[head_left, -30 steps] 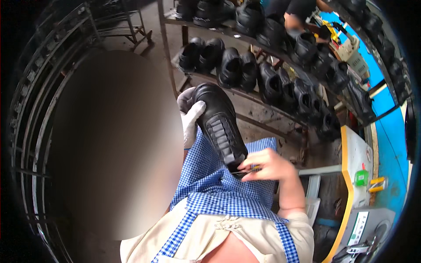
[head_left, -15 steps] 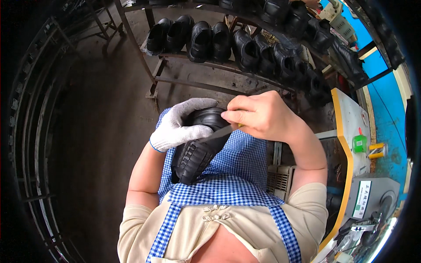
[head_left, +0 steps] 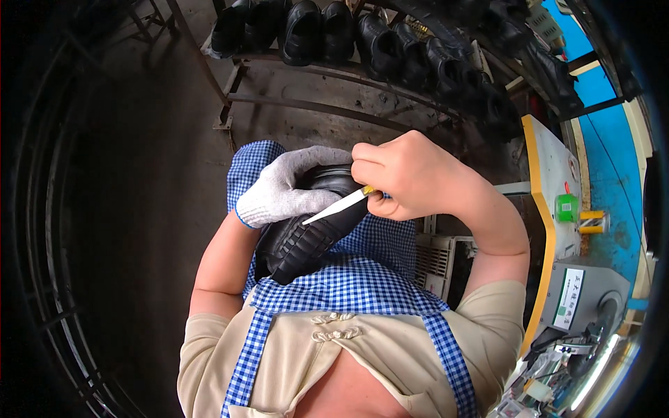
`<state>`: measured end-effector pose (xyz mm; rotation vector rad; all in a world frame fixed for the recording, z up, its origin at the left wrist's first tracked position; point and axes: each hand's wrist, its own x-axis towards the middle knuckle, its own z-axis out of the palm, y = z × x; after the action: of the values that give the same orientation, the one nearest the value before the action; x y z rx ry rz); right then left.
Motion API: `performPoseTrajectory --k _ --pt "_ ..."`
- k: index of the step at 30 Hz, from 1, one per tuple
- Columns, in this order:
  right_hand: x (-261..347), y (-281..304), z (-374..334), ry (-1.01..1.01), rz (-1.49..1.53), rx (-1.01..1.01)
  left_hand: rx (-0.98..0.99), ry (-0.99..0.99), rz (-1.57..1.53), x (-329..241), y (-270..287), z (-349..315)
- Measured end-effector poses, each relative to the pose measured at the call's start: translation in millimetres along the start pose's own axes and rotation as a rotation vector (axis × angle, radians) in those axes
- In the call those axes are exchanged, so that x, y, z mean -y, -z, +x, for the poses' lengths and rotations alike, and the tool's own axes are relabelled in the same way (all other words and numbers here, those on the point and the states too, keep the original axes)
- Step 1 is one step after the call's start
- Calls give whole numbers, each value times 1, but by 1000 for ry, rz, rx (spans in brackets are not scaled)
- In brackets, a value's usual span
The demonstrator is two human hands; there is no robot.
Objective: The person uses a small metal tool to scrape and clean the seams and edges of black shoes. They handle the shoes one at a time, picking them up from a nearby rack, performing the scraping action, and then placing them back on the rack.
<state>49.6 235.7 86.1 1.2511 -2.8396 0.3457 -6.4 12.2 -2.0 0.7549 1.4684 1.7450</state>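
A black shoe (head_left: 304, 240) rests over my lap on a blue checked apron (head_left: 348, 279), its ridged sole side partly facing up. My left hand (head_left: 282, 187), in a white knit glove with a blue cuff edge, wraps round the shoe and holds it. Bare, my right hand (head_left: 404, 174) grips the yellow handle of a knife with a narrow, pale, pointed blade (head_left: 338, 207). The blade lies across the shoe, its tip over the ridged part just beside my gloved thumb. Whether the tip touches the shoe I cannot tell.
Ahead stands a metal rack (head_left: 306, 104) with rows of black shoes (head_left: 303, 31). On the right is a yellow-edged table (head_left: 550, 209) with a green container (head_left: 566, 207) and a grey machine (head_left: 585, 296). A pale plastic crate (head_left: 435, 261) sits below my right arm. Metal rails (head_left: 66, 313) run along the left.
The blade has turned and now shows bright, its tip further down-left over the ridged sole. My right hand has moved slightly left and up. The whole view has shifted a little.
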Motion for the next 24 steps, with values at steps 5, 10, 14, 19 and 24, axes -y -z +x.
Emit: performPoseTrajectory --k 5,10,14,19,24 --pt "-11 -12 -7 -39 308 -91 12 8 -89 9 -1 -1" --pt "-24 -23 -8 -85 636 -80 -4 30 -106 13 -2 2" --pt "-32 -36 -10 -63 769 -113 -9 58 -123 13 -5 2" --pt "-37 -38 -11 -119 848 -43 -7 84 -122 14 -5 3" --pt "-36 -40 -11 -113 827 -45 -11 68 -84 12 -5 1"
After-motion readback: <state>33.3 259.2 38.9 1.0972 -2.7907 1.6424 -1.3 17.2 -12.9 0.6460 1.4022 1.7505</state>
